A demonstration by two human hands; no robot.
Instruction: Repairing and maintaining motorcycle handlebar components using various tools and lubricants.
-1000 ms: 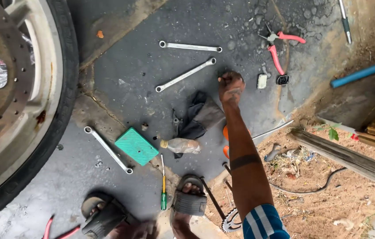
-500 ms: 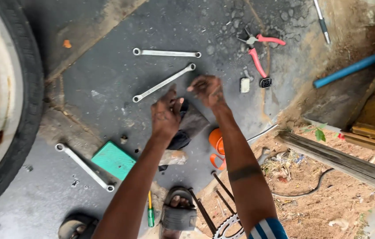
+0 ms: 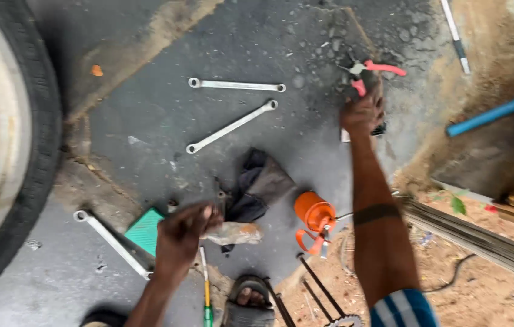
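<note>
L hand lay curled on a greasy part just past the green pad. R hand, stretched far, closed over the red-handled pliers; grip looked partial, better to seat both handles first.

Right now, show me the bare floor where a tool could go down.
Free: the dark floor between the tyre and the two wrenches, also above them. Crowded: around the cloth, orange oil can, and by the right hand at the pliers.
</note>
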